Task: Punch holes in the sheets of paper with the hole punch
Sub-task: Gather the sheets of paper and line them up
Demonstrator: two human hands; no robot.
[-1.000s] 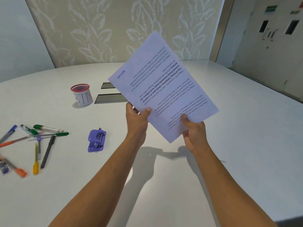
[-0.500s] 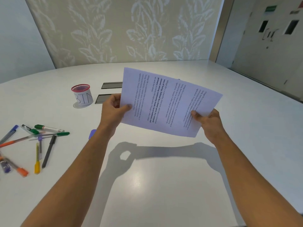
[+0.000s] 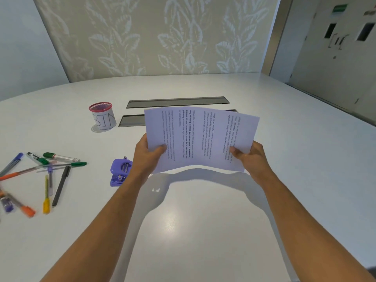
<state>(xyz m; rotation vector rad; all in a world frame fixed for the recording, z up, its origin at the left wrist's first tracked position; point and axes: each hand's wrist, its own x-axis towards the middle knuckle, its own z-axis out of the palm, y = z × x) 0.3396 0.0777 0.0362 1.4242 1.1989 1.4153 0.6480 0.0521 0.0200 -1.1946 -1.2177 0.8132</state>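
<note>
I hold the printed sheets of paper point(image 3: 200, 137) in landscape over the middle of the white table, their long lower edge close above the tabletop and bowed slightly. My left hand point(image 3: 147, 154) pinches the left short edge, thumb on top. At the right short edge my right hand point(image 3: 251, 157) grips the same way. The purple hole punch point(image 3: 120, 173) lies on the table just left of my left wrist, untouched and partly hidden by it.
A red-rimmed cup marked BIN point(image 3: 103, 116) stands at the back left. Several pens and markers point(image 3: 43, 176) lie scattered at the left edge. Two dark cable slots point(image 3: 177, 101) run across the table behind the paper. A wall and door rise beyond.
The sheets turned from a tilted, raised hold to landscape and came down towards the table. My hands spread to the two short edges, and the punch came back into sight.
</note>
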